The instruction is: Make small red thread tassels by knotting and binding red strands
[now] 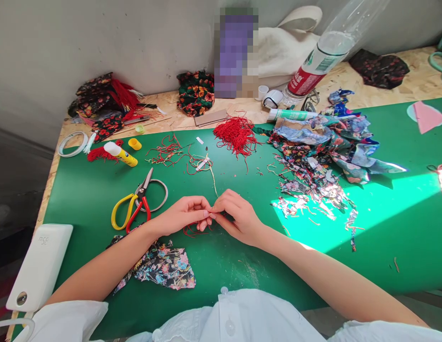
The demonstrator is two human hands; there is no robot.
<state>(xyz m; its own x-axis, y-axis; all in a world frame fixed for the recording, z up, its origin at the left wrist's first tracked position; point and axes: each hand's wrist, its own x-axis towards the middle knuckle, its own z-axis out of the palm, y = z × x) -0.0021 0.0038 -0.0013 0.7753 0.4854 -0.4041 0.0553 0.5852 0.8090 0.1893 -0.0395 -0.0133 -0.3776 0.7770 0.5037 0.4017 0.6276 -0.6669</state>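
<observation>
- Left hand (183, 214) and right hand (240, 218) are shown meeting fingertip to fingertip at the middle of the green tabletop (221, 266). Each grip is pressed together, pinching a small bunch of red threads (191, 231), the rest of which lies on the tabletop just beneath the left hand.
- A pale cord (214, 183) is seen running from the pinch toward 12 o'clock. Whether it is held in the same pinch cannot be told. If it is tugged, the loose strands lying at its far end could be dragged along.
- Slippage is judged the main risk: the threads are thin and many, so single strands may escape the pinch and leave the bunch uneven.
- Scissors (135, 206) lie at 9 o'clock of the left hand, blades closed, over a metal ring (160, 192). The forearm could knock them if swept sideways.
- Patterned cloth (164, 266) lies at 7 o'clock, under the left forearm, where trailing threads could snag.
- Cloth scraps (313, 175) at 2 o'clock and the red thread heap (237, 133) at 12 o'clock could be mixed in if the hands drift.
</observation>
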